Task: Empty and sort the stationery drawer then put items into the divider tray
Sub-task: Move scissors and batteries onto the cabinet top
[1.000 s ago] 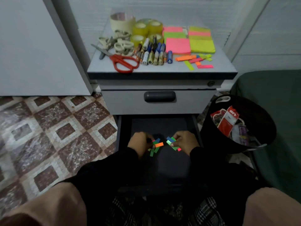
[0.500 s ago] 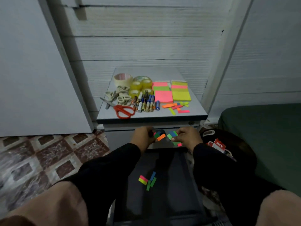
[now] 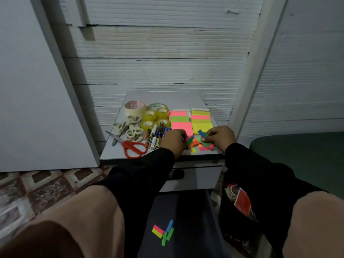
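Both hands are over the front right of the grey cabinet top (image 3: 163, 101). My left hand (image 3: 174, 141) pinches coloured sticky tabs at its fingertips. My right hand (image 3: 220, 136) pinches a blue and green bunch of tabs. Between them lies a loose pile of neon tabs (image 3: 198, 145) on the cabinet top. Below, the open dark drawer (image 3: 195, 220) holds a few leftover tabs (image 3: 163, 231) in pink, yellow, green and blue.
On the cabinet top lie tape rolls (image 3: 154, 113), pale scissors (image 3: 130, 129), red scissors (image 3: 133, 148), a row of batteries and markers (image 3: 155, 135) and neon note pads (image 3: 190, 120). A black bin (image 3: 240, 202) with rubbish stands right of the drawer. My knees flank the drawer.
Both hands rose out of the drawer with the tabs and reached the cabinet top beside the note pads. The camera tilted up. A few tabs stayed in the drawer.
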Available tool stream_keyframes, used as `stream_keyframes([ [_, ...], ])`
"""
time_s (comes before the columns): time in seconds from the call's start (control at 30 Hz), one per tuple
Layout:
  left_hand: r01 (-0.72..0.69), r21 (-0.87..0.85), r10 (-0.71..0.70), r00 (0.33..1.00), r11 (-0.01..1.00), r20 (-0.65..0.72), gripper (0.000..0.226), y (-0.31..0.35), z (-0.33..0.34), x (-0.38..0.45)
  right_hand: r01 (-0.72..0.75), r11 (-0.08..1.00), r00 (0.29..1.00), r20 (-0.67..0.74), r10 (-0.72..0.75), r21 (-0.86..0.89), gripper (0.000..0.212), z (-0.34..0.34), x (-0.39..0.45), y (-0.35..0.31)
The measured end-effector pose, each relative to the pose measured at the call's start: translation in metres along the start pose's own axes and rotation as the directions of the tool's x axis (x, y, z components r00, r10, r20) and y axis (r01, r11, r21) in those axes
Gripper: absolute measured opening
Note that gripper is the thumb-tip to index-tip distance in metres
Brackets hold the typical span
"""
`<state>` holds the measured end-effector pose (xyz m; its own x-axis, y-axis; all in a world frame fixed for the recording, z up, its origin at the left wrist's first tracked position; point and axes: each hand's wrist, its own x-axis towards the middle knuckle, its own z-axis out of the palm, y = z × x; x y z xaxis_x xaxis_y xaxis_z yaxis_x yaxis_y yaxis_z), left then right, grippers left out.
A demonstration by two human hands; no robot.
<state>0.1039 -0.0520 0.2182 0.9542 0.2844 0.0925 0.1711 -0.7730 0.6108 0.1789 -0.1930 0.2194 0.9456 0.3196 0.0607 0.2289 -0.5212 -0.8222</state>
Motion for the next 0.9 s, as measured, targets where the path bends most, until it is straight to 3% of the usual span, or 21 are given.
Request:
stream_keyframes([
  [0.17,-0.043,0.088,0.044,0.999,0.995,-0.009,0.007,0.003,0.007,0.022,-0.024,0.998,1.000,-0.019,0.023,-0.058,0.021,0.002,0.018,0.002],
  [0.37,-0.004,0.092,0.007,1.000,0.996,-0.027,0.025,-0.001,0.014,0.035,-0.045,0.993,0.999,-0.033,0.042,-0.105,0.035,0.001,0.030,0.006],
  [0.5,0.005,0.077,-0.003,1.000,0.997,-0.022,0.040,-0.001,0.013,0.036,-0.086,0.991,0.996,-0.039,0.082,-0.105,0.025,-0.002,0.032,0.010],
  [0.73,-0.012,0.112,0.011,1.000,0.994,0.009,0.052,0.002,0.008,0.031,-0.148,0.987,0.988,-0.041,0.146,-0.055,0.018,-0.008,0.032,0.020],
  [0.8,-0.019,0.121,0.019,1.000,0.993,0.000,0.053,0.003,0.004,0.025,-0.153,0.987,0.987,-0.051,0.151,-0.048,0.032,-0.009,0.030,0.021],
  [0.9,-0.027,0.109,0.030,0.999,0.994,-0.026,0.050,0.003,-0.003,0.014,-0.111,0.991,0.991,-0.077,0.105,-0.076,0.033,-0.011,0.020,0.015],
])
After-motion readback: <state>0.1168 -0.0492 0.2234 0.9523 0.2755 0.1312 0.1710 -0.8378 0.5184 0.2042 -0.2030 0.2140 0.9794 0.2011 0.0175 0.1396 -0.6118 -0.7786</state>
